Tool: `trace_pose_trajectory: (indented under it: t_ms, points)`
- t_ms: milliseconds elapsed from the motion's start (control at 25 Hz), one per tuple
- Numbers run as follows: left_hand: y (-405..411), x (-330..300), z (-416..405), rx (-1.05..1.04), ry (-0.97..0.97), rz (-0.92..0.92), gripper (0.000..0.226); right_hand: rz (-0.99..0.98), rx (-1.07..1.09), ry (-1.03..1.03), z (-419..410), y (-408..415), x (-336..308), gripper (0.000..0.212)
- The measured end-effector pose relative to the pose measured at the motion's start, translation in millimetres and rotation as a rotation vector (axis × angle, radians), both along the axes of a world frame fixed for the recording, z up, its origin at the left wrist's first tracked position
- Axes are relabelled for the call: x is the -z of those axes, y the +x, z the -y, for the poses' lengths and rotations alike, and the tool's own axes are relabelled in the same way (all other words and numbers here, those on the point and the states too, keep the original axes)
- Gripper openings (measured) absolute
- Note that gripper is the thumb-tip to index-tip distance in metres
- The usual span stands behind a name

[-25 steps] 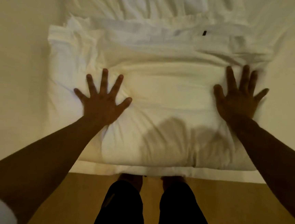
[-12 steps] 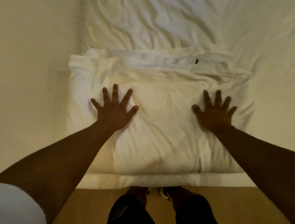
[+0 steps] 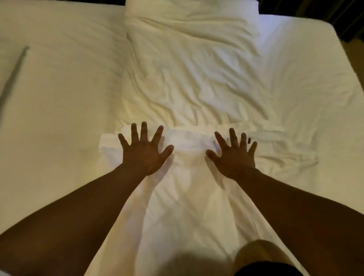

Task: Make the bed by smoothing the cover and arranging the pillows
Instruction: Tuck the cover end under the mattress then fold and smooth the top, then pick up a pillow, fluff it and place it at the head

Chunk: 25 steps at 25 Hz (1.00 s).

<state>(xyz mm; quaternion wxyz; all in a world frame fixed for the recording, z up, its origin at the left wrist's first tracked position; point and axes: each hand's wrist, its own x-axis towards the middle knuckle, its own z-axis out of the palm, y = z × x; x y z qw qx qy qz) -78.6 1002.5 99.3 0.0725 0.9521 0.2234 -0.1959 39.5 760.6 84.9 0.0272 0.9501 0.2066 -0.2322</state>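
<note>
both hands lie palm-down with fingers spread wide, gripping nothing. the left hand [image 3: 144,151] and right hand [image 3: 232,157] press flat on the far end of the near pillow [image 3: 184,204], a white pillow whose long axis runs away from the person toward the far side of the bed. the fingertips of both hands reach the bunched open hem of its pillowcase [image 3: 185,139], which runs crosswise; a small dark tag [image 3: 249,140] sits just beside the right fingertips. directly beyond the fingers, in line with the same axis, lies a second pillow [image 3: 190,57], heavily creased, its near end touching or overlapping the hem; which of the two cannot be told. the hands stand level with each other, so neither is nearer to the second pillow; the remaining creases lie straight ahead of the fingers. the fitted sheet [image 3: 56,78] on either side is mostly flat, with one long dark crease [image 3: 4,91] far to the left. compared with the earlier frames, the hands now sit closer together and farther up the near pillow, at its hem and not at mid-body, and the view has tilted up to show the second pillow and the far edge of the bed.
</note>
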Motion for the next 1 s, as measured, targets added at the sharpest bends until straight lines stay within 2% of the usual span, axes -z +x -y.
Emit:
trace_pose_trajectory:
  t_ms: [200, 320, 480, 680, 800, 880, 1000]
  points:
    - [76, -12, -38, 0.015, 0.012, 0.036, 0.078, 0.023, -0.048, 0.023, -50, 91, -1, 0.075]
    - [153, -10, -81, 0.010, 0.062, 0.023, 0.079, 0.036, -0.059, 0.052, -98, 170, 10, 0.075]
    - [314, 18, -151, 0.035, 0.113, 0.070, 0.081, 0.097, -0.098, 0.115, -180, 333, 49, 0.075]
    - [554, 92, -253, 0.121, 0.282, 0.124, 0.090, 0.362, -0.300, 0.180, -268, 569, 122, 0.074]
    - [674, 133, -299, 0.116, 0.344, 0.128, 0.100, 0.439, -0.198, 0.187, -312, 688, 163, 0.075]
    - [723, 163, -313, 0.081, 0.310, 0.109, 0.105, 0.418, -0.096, 0.228, -329, 725, 191, 0.075]
    - [753, 224, -329, 0.005, 0.220, 0.146, 0.101, 0.380, -0.084, 0.279, -362, 765, 235, 0.074]
